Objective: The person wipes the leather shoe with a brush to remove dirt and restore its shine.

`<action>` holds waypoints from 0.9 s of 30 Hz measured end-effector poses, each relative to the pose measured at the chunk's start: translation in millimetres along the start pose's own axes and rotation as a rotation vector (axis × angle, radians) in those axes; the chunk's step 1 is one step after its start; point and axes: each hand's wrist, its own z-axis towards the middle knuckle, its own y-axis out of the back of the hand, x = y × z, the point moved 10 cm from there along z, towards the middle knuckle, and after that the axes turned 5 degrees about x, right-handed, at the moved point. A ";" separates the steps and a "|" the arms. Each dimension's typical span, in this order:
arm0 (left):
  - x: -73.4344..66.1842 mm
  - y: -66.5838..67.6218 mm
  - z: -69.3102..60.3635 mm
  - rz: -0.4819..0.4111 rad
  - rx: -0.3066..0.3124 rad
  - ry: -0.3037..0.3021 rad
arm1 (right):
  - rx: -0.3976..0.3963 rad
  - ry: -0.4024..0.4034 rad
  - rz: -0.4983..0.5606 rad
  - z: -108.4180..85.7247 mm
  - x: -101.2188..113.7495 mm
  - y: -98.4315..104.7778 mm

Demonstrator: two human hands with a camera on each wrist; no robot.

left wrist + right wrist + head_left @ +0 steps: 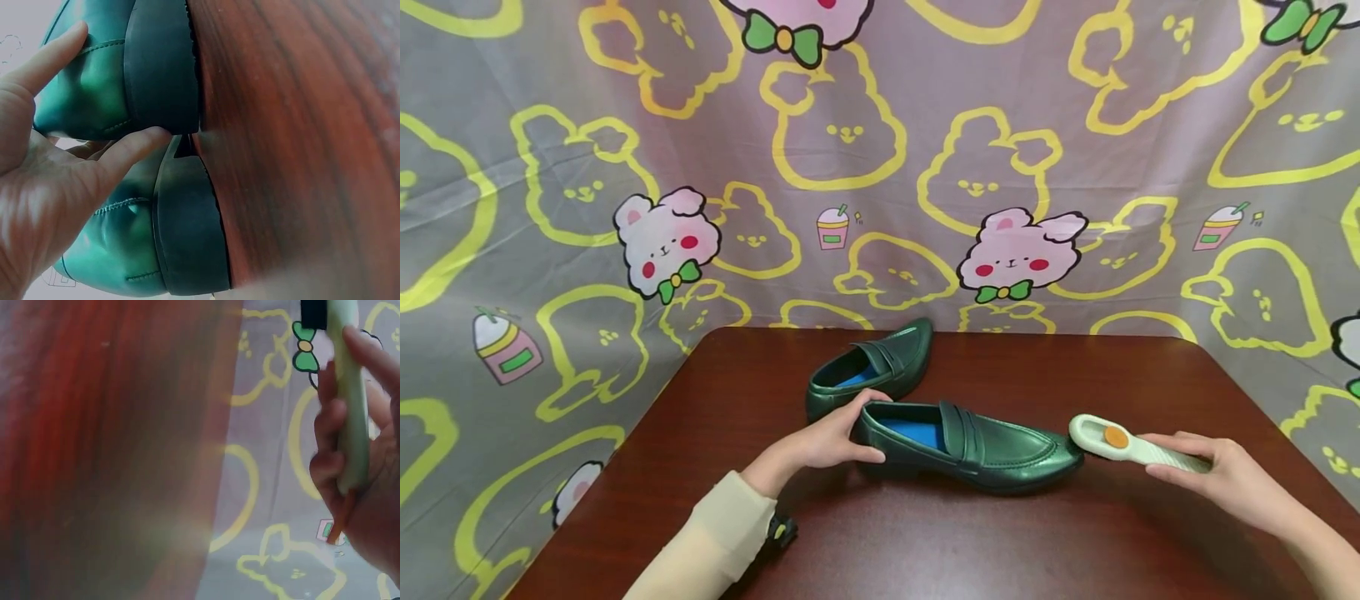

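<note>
A dark green loafer (992, 442) with a blue insole stands upright on the table, toe to the right. My left hand (831, 435) grips it around the heel, and the left wrist view shows the thumb and a finger against the heel end (162, 69). Behind it is the matching loafer (906, 362), angled with its toe toward the back. In my right hand (1232, 477) is a pale green brush (1093, 435) with an orange round button, held by its handle. The brush head meets the near loafer's toe tip; dark bristles (314, 314) show in the right wrist view.
Both shoes stand on a reddish-brown wooden table (760, 375). A patterned cloth (880, 283) with cartoon rabbits hangs behind it and along both sides. Beside the left sleeve, a small black object (782, 531) shows at the wrist.
</note>
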 end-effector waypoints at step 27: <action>1.4 -1.5 0.1 -0.001 0.002 0.012 | 0.113 0.125 0.020 51.7 52.6 -15.7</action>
